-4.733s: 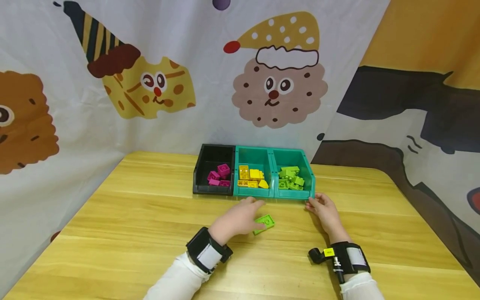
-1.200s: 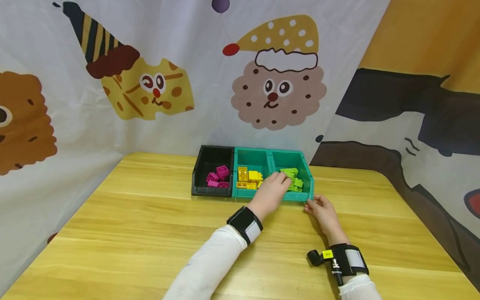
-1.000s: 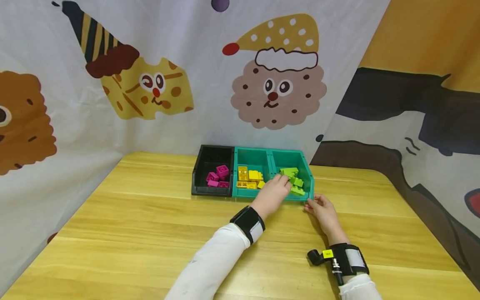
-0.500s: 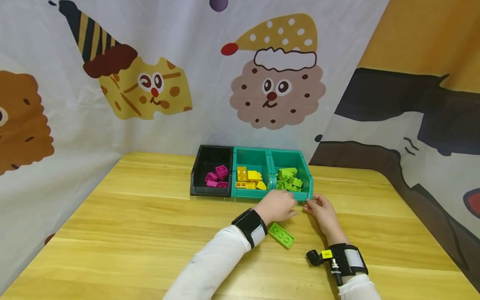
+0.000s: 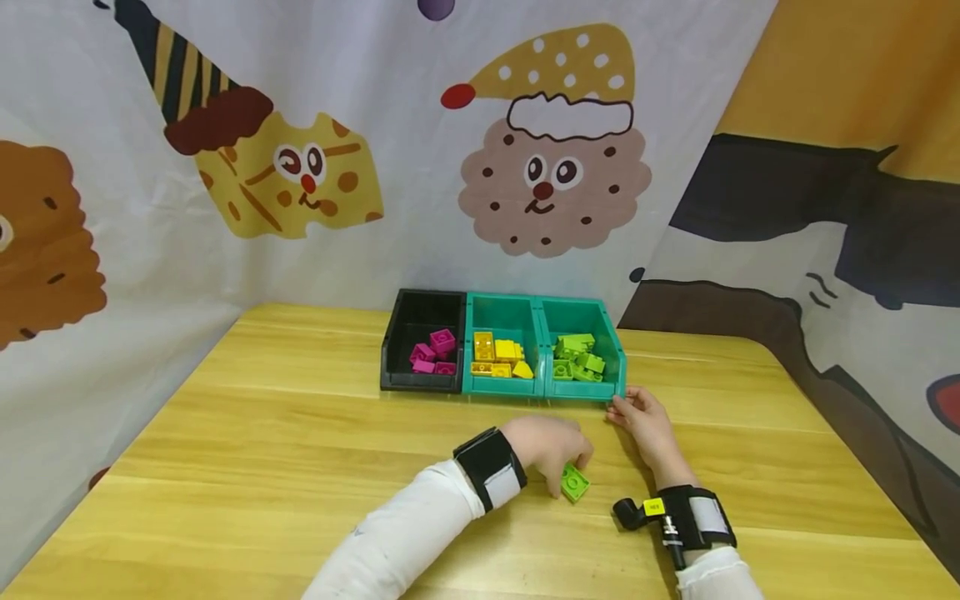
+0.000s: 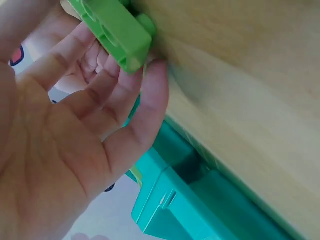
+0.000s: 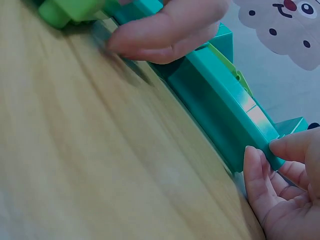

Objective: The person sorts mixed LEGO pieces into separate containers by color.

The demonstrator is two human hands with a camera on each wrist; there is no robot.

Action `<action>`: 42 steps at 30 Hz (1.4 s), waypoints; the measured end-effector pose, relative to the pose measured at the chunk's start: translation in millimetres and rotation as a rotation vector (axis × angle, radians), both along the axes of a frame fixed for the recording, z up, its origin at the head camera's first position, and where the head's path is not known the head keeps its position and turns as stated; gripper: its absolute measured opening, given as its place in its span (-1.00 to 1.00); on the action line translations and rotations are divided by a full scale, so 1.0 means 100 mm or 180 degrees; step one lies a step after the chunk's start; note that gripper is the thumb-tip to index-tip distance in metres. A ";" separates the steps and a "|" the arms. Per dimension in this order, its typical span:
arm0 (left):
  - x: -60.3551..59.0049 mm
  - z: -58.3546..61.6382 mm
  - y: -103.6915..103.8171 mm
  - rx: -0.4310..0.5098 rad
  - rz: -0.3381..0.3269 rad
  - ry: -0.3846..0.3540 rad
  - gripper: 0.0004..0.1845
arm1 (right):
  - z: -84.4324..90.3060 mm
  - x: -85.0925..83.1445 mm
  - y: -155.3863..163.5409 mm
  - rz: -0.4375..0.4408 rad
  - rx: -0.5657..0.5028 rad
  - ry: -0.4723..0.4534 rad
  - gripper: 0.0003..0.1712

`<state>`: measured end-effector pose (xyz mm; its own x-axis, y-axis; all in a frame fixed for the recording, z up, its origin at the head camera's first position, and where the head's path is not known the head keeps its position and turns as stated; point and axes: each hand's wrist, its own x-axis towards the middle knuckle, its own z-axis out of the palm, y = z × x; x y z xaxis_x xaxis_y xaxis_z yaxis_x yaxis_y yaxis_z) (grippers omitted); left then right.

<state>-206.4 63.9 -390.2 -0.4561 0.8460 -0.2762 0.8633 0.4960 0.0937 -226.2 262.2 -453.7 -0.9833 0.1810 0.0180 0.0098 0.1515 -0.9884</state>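
Observation:
A flat green brick (image 5: 575, 483) lies on the wooden table (image 5: 300, 450) in front of the bins. My left hand (image 5: 568, 463) covers it, and in the left wrist view its curled fingers (image 6: 145, 100) grip the brick (image 6: 112, 30) against the wood. My right hand (image 5: 643, 417) pinches the front right corner of the right teal bin (image 5: 581, 390), which holds several green bricks (image 5: 579, 358). The right wrist view shows that corner (image 7: 272, 142) between thumb and fingers, with the left fingers (image 7: 170, 30) and brick (image 7: 65, 10) beyond.
A black bin (image 5: 420, 383) with magenta bricks (image 5: 433, 354) and a middle teal bin (image 5: 501, 385) with yellow bricks (image 5: 501, 357) stand in a row to the left. Printed cloth backdrops (image 5: 315, 167) rise close behind the table. Bare wood stretches left and toward me.
The left hand left the green bin, and a flat green brick lay on the table half a second ago. The hand has since drawn back and closed over it. The right hand stayed put.

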 end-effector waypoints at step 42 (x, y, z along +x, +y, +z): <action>-0.50 0.01 0.12 0.1431 0.1223 0.1989 -0.77 | 0.03 0.00 0.01 -0.0020 0.0061 -0.0107 -0.62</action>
